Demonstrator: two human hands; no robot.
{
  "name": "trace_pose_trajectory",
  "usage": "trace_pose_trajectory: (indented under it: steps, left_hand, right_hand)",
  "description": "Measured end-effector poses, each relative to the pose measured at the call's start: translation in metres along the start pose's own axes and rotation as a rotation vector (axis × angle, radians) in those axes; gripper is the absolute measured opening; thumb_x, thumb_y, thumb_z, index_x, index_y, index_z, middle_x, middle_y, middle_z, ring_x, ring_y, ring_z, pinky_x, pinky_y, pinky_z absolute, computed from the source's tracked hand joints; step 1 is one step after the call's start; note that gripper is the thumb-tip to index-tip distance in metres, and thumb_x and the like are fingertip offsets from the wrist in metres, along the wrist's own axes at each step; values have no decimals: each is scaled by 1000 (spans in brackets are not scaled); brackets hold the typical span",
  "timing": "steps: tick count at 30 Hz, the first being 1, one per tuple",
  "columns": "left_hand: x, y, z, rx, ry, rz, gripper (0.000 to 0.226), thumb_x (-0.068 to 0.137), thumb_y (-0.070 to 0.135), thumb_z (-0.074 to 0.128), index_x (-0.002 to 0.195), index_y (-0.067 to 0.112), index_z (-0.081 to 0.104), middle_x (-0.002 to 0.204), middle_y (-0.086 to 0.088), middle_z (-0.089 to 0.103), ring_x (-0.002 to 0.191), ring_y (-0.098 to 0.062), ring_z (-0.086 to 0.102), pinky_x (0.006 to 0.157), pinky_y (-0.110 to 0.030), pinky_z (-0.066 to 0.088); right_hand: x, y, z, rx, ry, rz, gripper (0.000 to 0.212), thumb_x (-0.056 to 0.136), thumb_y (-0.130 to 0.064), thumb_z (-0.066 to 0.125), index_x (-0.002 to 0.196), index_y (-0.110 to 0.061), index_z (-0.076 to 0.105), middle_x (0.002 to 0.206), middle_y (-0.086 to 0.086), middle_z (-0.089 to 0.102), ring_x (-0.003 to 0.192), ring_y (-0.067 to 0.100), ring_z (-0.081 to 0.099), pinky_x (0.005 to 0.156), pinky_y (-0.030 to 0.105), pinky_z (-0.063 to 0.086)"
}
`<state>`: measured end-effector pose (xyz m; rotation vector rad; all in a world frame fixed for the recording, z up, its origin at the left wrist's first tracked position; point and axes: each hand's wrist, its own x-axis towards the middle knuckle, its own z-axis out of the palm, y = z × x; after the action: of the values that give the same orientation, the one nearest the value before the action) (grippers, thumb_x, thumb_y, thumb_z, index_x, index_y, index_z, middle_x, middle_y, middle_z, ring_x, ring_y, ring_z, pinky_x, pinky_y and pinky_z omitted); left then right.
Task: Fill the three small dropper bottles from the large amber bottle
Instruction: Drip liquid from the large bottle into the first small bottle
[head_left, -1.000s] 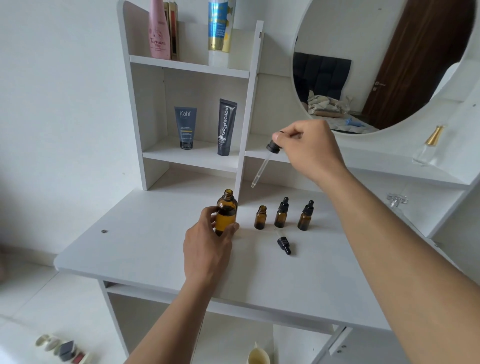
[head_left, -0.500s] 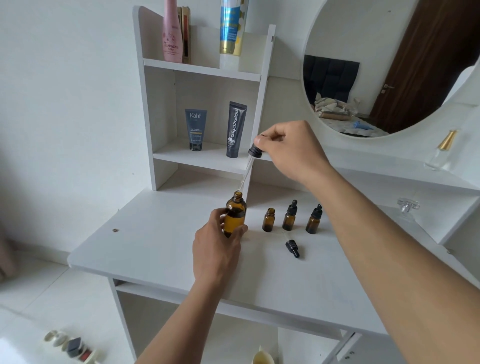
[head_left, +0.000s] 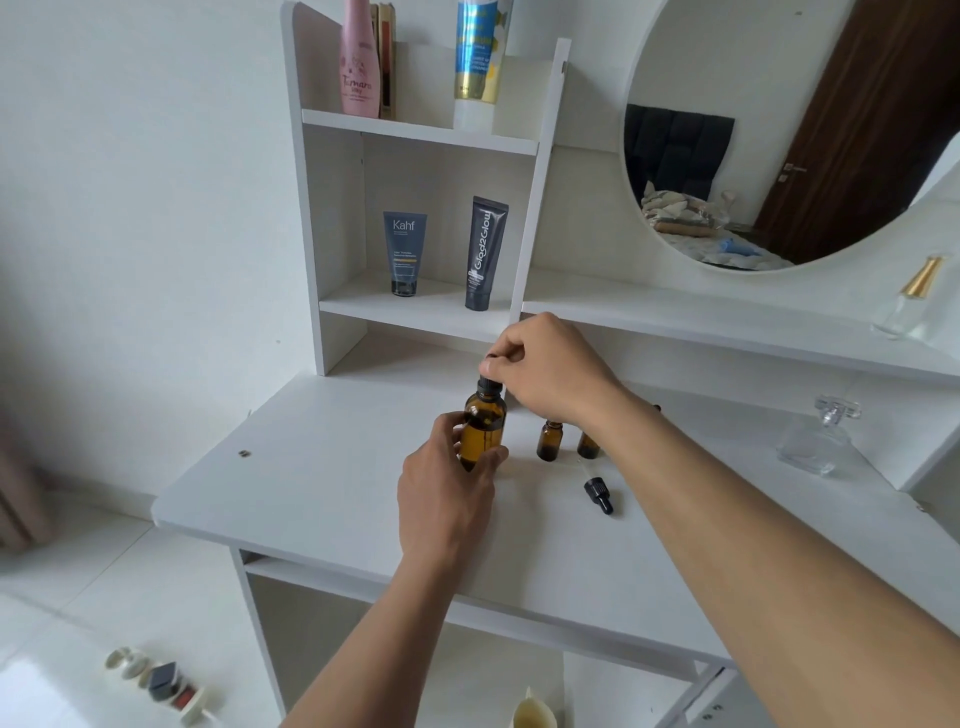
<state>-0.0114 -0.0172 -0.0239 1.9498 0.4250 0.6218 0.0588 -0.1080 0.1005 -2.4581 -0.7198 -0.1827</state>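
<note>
1. The large amber bottle (head_left: 483, 428) stands upright on the white desk (head_left: 322, 467), long axis vertical, neck up.
2. It is glass: rigid, smooth, likely breakable. Hold it at the body.
3. Your left hand (head_left: 449, 486) is wrapped round its body.
4. Your right hand (head_left: 545, 371) pinches the black dropper cap (head_left: 488, 383) at its neck.
5. The open small bottle (head_left: 549, 440) stands just beside it.

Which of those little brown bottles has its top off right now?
The leftmost small bottle, nearest the large amber bottle, stands open with a bare neck. Its dropper cap lies on the desk in front. The right arm hides the others' tops.
</note>
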Motion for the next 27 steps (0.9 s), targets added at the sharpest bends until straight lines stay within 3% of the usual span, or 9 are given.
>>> trace_pose_trajectory:
  steps: [5, 12, 18, 22, 27]
  left_hand:
    - [0, 0, 0, -1, 2, 3, 38, 83, 37, 74, 117, 35, 57, 106, 14, 70, 92, -11, 66, 82, -37, 54]
    - [0, 0, 0, 3, 4, 4, 38, 83, 38, 74, 116, 35, 57, 106, 13, 70, 94, -13, 66, 82, -38, 55]
    - [0, 0, 0, 3, 1, -4, 37, 83, 37, 74, 117, 35, 57, 104, 13, 70, 94, -13, 66, 80, -35, 53]
    - [0, 0, 1, 7, 1, -5, 38, 84, 38, 73, 118, 35, 57, 104, 12, 70, 94, -14, 66, 81, -36, 54]
    - [0, 0, 1, -2, 2, -5, 39, 83, 37, 74, 118, 36, 57, 105, 12, 70, 93, -13, 67, 82, -38, 55]
  right_hand:
    - [1, 1, 3, -7, 27, 1, 14, 93, -22, 71, 86, -12, 78, 79, -6, 70, 79, 16, 65, 66, 28, 49]
    - [2, 1, 7, -39, 83, 7, 17, 90, -19, 74, 74, -14, 75, 62, -19, 57, 71, 14, 63, 65, 26, 45]
    - [2, 1, 8, -33, 97, 26, 18, 90, -19, 73, 73, -15, 75, 65, -18, 60, 71, 12, 62, 64, 26, 45]
    - [1, 1, 8, -14, 94, 28, 16, 90, -24, 74, 77, -14, 76, 79, -6, 72, 75, 14, 66, 67, 29, 52]
    - [-1, -2, 0, -16, 122, 23, 19, 94, -26, 69, 81, -15, 78, 78, -4, 72, 74, 17, 66, 66, 29, 51]
